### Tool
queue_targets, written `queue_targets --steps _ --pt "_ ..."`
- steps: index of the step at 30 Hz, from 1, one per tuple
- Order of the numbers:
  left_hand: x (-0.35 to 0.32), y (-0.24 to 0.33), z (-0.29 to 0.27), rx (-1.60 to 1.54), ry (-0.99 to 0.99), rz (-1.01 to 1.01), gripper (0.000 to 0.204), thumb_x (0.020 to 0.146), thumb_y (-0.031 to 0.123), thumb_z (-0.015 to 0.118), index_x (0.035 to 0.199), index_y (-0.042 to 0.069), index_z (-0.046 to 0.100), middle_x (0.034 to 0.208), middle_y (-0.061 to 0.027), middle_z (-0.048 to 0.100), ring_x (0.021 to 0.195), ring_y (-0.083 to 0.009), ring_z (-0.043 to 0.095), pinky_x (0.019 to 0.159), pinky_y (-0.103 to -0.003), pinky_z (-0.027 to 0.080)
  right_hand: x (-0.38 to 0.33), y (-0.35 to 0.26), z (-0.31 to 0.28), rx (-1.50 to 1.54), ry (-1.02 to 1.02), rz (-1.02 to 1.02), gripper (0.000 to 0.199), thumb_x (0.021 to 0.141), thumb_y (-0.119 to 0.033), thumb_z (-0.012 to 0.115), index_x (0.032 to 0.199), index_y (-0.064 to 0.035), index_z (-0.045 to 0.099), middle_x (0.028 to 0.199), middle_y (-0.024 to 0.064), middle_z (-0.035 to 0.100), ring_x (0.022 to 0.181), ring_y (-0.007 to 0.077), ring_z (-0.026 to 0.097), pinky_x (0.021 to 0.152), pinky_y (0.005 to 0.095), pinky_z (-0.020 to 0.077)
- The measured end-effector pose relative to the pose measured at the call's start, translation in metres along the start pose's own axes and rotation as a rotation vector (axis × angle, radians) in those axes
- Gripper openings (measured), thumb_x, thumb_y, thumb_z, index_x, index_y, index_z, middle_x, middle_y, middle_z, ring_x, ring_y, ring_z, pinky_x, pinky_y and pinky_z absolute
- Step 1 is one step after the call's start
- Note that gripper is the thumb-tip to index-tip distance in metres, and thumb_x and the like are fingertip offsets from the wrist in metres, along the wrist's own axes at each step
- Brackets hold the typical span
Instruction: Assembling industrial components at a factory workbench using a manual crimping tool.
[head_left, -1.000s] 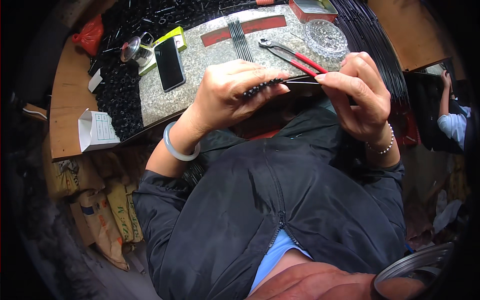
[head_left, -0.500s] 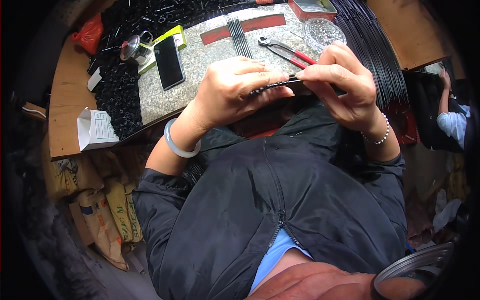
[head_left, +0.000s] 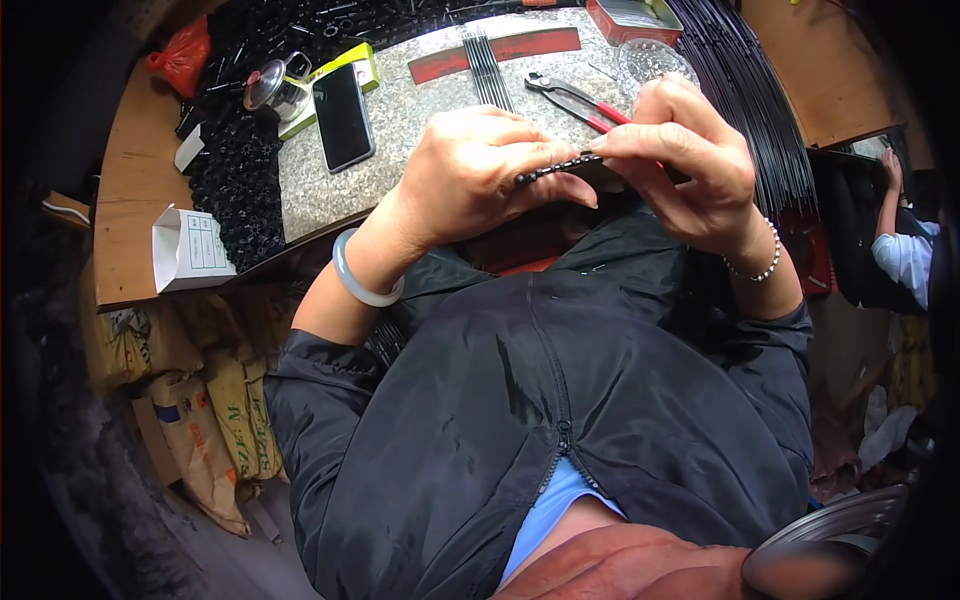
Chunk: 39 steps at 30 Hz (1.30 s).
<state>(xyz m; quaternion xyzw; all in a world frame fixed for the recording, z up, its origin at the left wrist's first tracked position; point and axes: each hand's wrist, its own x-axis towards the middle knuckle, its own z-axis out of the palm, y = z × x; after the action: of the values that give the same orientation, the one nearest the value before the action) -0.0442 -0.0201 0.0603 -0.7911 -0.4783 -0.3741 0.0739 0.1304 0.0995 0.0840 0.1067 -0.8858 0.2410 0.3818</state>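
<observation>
Above my lap, a thin black knobbly strip (head_left: 552, 172) spans the gap between my two hands. My left hand (head_left: 465, 170) is closed round its left part, with the thumb stretched out below it. The thumb and forefinger of my right hand (head_left: 690, 165) pinch its right end; that tip is hidden by the fingers. Just beyond my right hand, pincers (head_left: 578, 100) with red handles lie on the speckled grey worktop (head_left: 430, 105). Several thin dark rods (head_left: 486, 72) rest across a red bar (head_left: 540, 43) farther back.
A phone (head_left: 343, 118), a glass pot (head_left: 278, 92) with a metal lid and a white box (head_left: 192, 250) stand left, among heaped black parts (head_left: 230, 195). On the right are a clear dish (head_left: 655, 65), a red tin (head_left: 635, 20) and long black rods (head_left: 750, 110). Another person's sleeve (head_left: 905, 255) shows far right.
My grip on the strip stays much the same, with my left thumb slightly farther right. The worktop and its things have shifted a little in the picture.
</observation>
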Motion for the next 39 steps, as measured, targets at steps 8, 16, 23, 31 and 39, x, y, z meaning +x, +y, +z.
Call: queue_targets --steps 8,16,23,31,39 --pt "0.001 0.002 -0.001 -0.014 -0.015 0.004 0.031 0.062 0.026 0.077 0.080 0.004 0.066 0.071 -0.0093 0.064 0.067 -0.0247 0.063 0.057 -0.030 0.051 0.004 0.005 -0.005 -0.004 -0.053 -0.123 0.020 0.069 0.002 0.067 0.088 -0.0013 0.063 0.067 0.0038 0.047 0.061 0.0173 0.044 0.058 0.0292 0.0393" --pt "-0.005 -0.001 0.003 0.022 -0.011 -0.026 0.028 0.064 0.025 0.075 0.081 0.005 0.067 0.071 -0.0090 0.064 0.066 -0.0243 0.063 0.057 -0.030 0.051 -0.002 0.000 0.004 -0.095 -0.024 -0.133 0.026 0.071 -0.001 0.066 0.095 0.0018 0.057 0.076 0.0088 0.054 0.066 0.0221 0.050 0.063 0.0329 0.0428" --pt "0.000 -0.005 0.008 -0.013 -0.022 -0.023 0.022 0.068 0.022 0.074 0.084 0.009 0.069 0.072 -0.0083 0.063 0.063 -0.0240 0.062 0.055 -0.030 0.050 0.009 -0.011 0.008 0.049 -0.045 -0.019 0.056 0.068 -0.013 0.074 0.116 -0.0046 0.046 0.103 0.0120 0.048 0.090 0.0219 0.047 0.076 0.0320 0.0416" --pt "-0.039 -0.100 0.042 0.285 -0.682 0.023 0.095 0.056 0.061 0.065 0.133 0.012 0.036 0.136 -0.0140 0.034 0.130 -0.0323 0.026 0.105 -0.046 0.023 -0.057 0.016 0.088 0.634 0.018 0.550 0.082 0.063 -0.011 0.080 0.129 -0.0021 0.031 0.113 0.0108 0.054 0.107 0.0173 0.048 0.092 0.0312 0.0370" --pt "-0.045 -0.127 0.066 0.307 -0.524 -0.082 0.083 0.066 0.070 0.049 0.116 0.004 0.041 0.140 -0.0161 0.027 0.135 -0.0360 0.010 0.106 -0.054 0.008 -0.085 0.023 0.145 0.470 0.700 0.684 0.019 0.087 -0.006 0.056 0.076 -0.0076 0.040 0.070 -0.0013 0.045 0.063 0.0057 0.040 0.060 0.0205 0.0379"
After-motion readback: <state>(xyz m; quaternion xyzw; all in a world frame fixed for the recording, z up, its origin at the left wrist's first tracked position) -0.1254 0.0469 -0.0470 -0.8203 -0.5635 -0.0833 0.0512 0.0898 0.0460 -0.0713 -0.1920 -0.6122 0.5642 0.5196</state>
